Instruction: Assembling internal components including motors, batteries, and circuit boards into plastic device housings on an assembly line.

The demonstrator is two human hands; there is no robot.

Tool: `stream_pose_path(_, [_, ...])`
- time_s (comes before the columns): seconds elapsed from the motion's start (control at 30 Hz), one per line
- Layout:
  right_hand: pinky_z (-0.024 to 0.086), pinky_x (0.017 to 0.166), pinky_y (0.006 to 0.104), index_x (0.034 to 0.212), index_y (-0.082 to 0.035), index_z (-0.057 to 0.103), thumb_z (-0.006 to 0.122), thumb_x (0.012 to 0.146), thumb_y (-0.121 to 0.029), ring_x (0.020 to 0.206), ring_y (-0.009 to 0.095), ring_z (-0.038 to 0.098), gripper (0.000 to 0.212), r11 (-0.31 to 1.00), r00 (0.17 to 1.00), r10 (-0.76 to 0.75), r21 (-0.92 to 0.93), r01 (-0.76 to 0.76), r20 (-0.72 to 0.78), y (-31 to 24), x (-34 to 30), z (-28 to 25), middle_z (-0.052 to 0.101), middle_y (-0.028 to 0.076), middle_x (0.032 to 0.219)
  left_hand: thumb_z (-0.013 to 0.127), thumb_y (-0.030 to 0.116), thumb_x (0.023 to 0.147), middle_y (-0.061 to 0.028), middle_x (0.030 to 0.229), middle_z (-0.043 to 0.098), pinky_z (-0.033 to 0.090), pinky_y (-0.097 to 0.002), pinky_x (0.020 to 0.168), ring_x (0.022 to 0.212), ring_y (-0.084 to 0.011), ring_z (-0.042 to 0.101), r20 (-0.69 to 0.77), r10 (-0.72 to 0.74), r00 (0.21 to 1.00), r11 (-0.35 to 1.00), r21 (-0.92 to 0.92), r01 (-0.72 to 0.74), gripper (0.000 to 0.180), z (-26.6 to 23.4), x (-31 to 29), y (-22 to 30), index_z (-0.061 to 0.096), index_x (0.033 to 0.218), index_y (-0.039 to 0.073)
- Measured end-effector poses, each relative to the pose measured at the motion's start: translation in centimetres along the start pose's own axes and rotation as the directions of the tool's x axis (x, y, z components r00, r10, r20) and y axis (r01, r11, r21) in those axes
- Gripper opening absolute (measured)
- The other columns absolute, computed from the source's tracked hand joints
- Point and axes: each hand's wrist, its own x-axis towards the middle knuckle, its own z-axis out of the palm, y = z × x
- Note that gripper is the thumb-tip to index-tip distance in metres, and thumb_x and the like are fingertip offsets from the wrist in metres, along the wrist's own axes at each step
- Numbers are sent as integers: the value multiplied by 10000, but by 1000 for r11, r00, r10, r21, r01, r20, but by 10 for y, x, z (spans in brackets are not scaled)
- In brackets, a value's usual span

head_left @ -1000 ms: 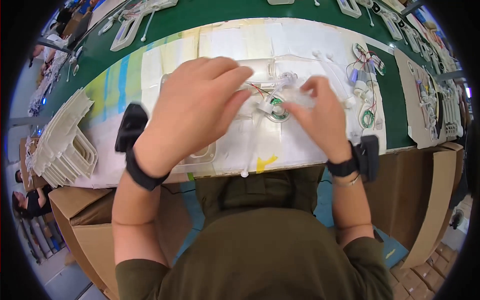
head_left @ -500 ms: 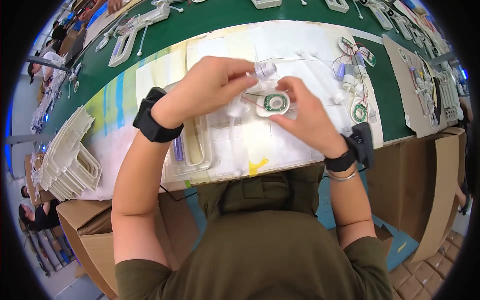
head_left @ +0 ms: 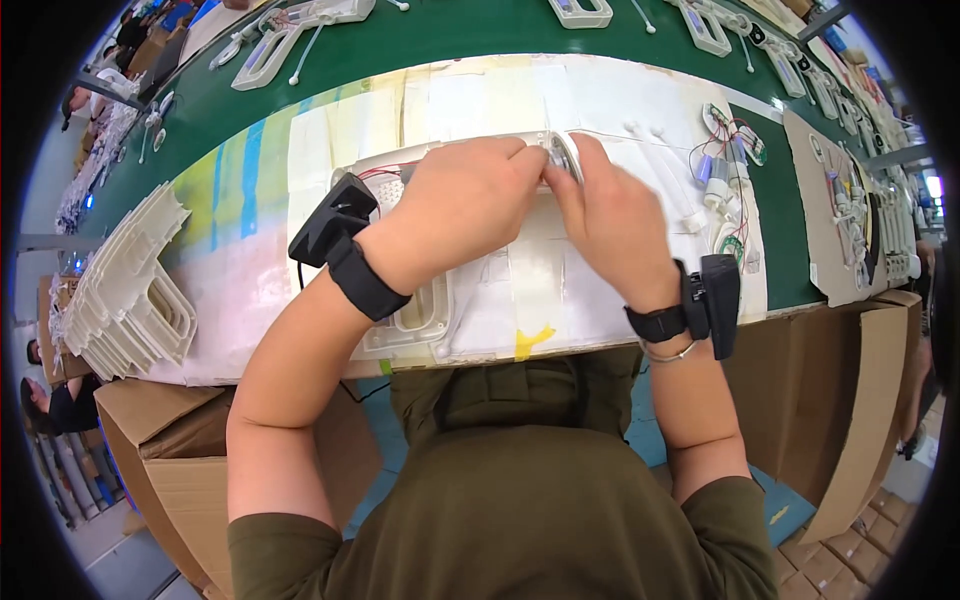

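Over the middle of the table, my left hand (head_left: 470,195) and my right hand (head_left: 615,215) meet at the right end of a white plastic housing (head_left: 400,155). My left fingers are closed at a round disc-like part (head_left: 564,152) on that end. From the other side, the thumb and fingers of my right hand pinch the same part. Red wires (head_left: 380,172) show inside the housing, left of my left hand. My fingers hide much of the round part. Below my left wrist lies a white plastic shell (head_left: 435,320), partly covered by the arm.
A stack of white plastic shells (head_left: 130,290) stands at the left. Wired circuit boards and small cylinders (head_left: 722,175) lie at the right, near a cardboard sheet (head_left: 825,220) with parts. Cardboard boxes (head_left: 175,450) flank me. White gun-shaped assemblies (head_left: 300,35) lie along the far green surface.
A clear cylindrical piece was in my left hand, and a round green board was beside my right. Now both hands are together, closed at the end of the white housing.
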Motion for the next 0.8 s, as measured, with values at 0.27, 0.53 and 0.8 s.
stream_pose_path(0.27, [454, 605, 456, 886, -15, 479, 501, 918, -337, 655, 391, 595, 324, 979, 977, 138, 130, -159, 163, 52, 24, 20, 598, 205, 675, 712, 391, 731, -150, 1247, 530, 395, -408, 938, 1079, -351, 522, 40, -75, 996, 982, 177, 66, 703, -27, -52, -65, 466, 1297, 53])
stream_pose_path(0.53, [456, 637, 443, 948, -9, 446, 486, 926, -344, 715, 413, 591, 339, 986, 963, 121, 87, -145, 239, 50, 29, 18, 603, 231, 734, 671, 467, 742, -98, 1173, 568, 438, -389, 843, 979, -286, 574, -37, -101, 994, 967, 230, 106, 624, -9, -68, -60, 526, 1230, 108])
stream_pose_path(0.8, [460, 483, 478, 944, -25, 417, 487, 922, -318, 564, 404, 585, 302, 940, 988, 141, -320, -114, 64, 38, 10, 39, 583, 222, 617, 657, 493, 737, -100, 1186, 570, 441, -381, 834, 975, -269, 579, -62, -93, 994, 956, 273, 107, 619, -7, -68, -56, 539, 1218, 122])
